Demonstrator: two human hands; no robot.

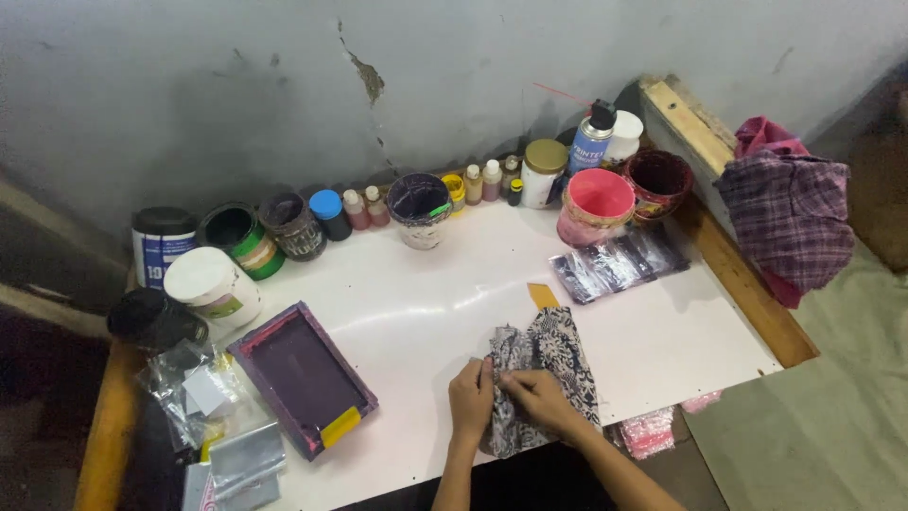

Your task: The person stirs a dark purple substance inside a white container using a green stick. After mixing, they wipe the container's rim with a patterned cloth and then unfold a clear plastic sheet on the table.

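Observation:
A black-and-white patterned cloth lies crumpled on the white tabletop near its front edge. My left hand grips the cloth's left edge. My right hand pinches the fabric just beside it, fingers resting on the cloth's middle. A small yellow card lies just beyond the cloth.
A purple-framed printing screen with a yellow squeegee lies at left, by clear plastic bags. Paint tubs, small bottles, a spray can and a pink bucket line the wall. Shiny plastic packets lie right; a plaid cloth hangs on the wooden edge.

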